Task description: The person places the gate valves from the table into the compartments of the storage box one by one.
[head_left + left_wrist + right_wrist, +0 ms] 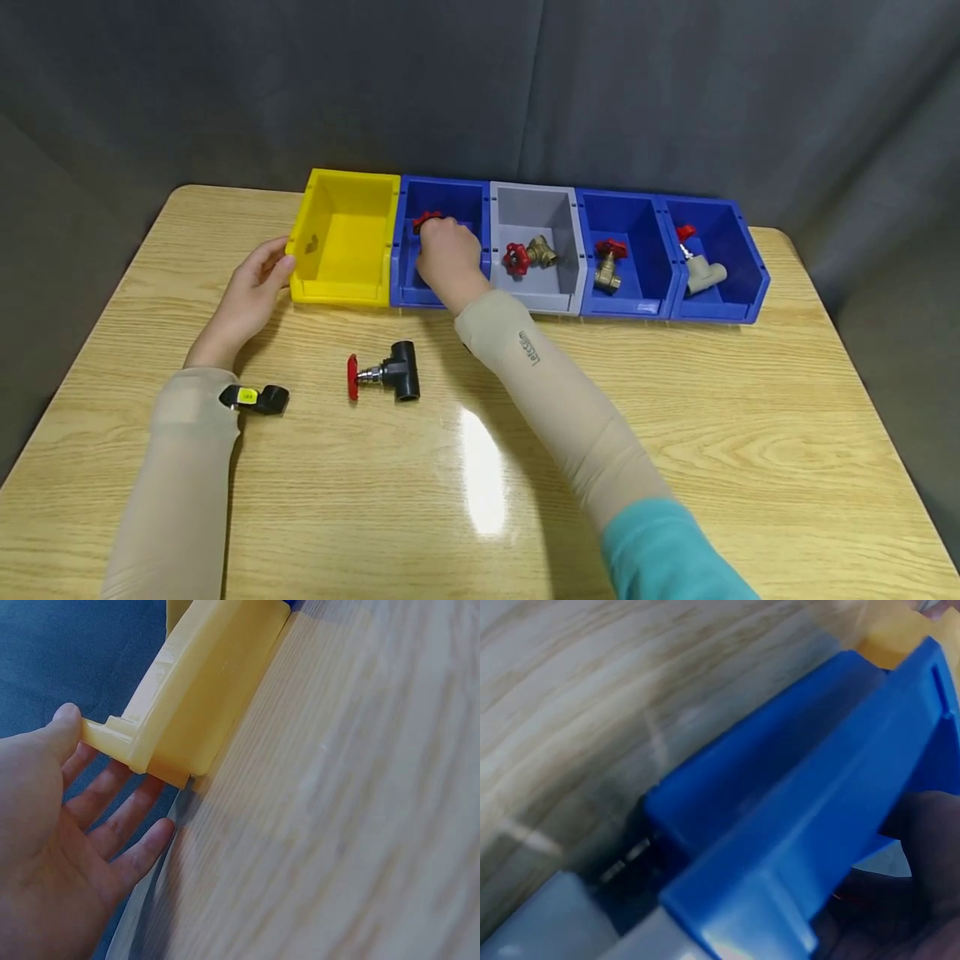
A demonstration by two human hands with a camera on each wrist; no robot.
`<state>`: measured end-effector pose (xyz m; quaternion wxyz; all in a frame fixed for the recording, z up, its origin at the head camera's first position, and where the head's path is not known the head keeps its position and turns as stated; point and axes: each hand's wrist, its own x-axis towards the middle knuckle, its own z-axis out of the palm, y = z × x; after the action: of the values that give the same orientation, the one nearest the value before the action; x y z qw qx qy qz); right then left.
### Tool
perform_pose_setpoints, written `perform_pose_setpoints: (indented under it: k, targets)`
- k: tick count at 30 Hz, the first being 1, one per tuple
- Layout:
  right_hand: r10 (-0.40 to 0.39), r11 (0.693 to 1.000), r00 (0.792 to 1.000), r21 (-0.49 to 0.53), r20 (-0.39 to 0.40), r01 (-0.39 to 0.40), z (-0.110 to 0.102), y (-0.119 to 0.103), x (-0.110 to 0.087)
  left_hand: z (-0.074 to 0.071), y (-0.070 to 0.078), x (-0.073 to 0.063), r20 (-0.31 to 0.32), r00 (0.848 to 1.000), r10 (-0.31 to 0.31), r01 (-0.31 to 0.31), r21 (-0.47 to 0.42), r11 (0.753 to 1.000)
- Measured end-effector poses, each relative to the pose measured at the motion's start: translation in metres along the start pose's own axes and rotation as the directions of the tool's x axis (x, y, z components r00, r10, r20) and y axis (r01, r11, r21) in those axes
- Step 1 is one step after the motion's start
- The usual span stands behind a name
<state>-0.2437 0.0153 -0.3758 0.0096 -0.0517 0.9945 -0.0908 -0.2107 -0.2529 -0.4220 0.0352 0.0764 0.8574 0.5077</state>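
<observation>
My left hand (251, 292) holds the left side rim of a yellow bin (352, 242). In the left wrist view the thumb lies against the rim, with the fingers spread behind and below it. My right hand (452, 258) reaches down inside the blue bin (467, 197) beside the yellow one. A valve's red handwheel (426, 221) shows at its fingers, which appear to grip the valve; the valve's body is hidden. The right wrist view shows the blue bin's front wall (780, 825) hiding part of the hand.
A black tee-shaped valve (401, 371) with a red handwheel lies on the wooden table (712, 467). Rightward in the row, a grey bin (532, 287) and a blue bin (645, 250) hold brass valves. The end blue bin (731, 310) holds a beige valve (703, 273).
</observation>
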Motion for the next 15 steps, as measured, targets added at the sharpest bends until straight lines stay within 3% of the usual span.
perform_pose_setpoints:
  k: [15]
  targets:
    - [0.061, 0.996, 0.994, -0.065, 0.094, -0.055, 0.0087, -0.0072, 0.0068, -0.0001, 0.0012, 0.0001, 0.000, 1.000, 0.005, -0.005, 0.009, 1.000]
